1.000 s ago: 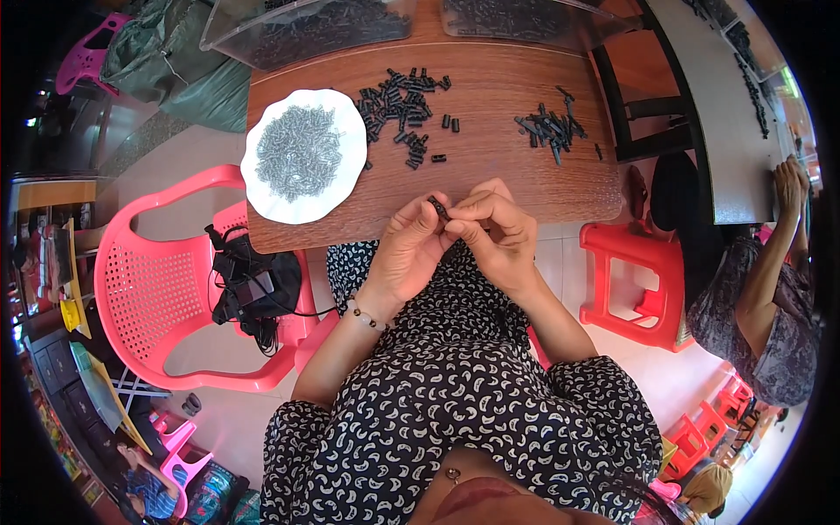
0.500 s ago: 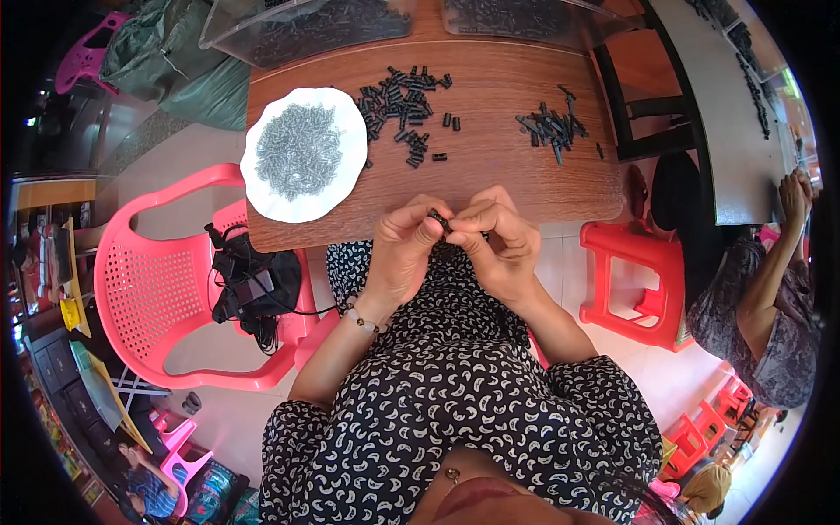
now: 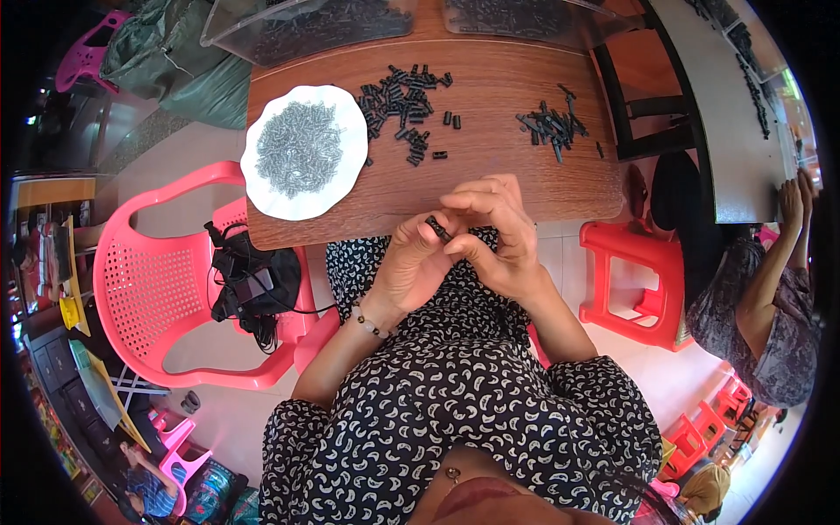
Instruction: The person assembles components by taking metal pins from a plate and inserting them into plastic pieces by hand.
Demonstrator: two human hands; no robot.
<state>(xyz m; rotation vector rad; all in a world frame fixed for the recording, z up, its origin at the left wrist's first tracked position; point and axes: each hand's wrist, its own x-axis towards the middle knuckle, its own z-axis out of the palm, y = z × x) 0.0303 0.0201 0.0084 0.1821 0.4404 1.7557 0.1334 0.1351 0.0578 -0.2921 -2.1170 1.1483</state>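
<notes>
One hand, the right, has loosened its pinch.

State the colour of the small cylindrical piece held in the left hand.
Black; the head view shows the small cylindrical piece best.

Loose black dress is worn, printed all over with small white crescents; matching print is seen on the skirt. Left sleeve and right sleeve are cut wide and finished around the elbow. Left wrist is ringed by a bracelet of pale round beads, interspersed with darker ones. Small round pendant is worn at the neckline. Left hand and right hand are bare.
</notes>
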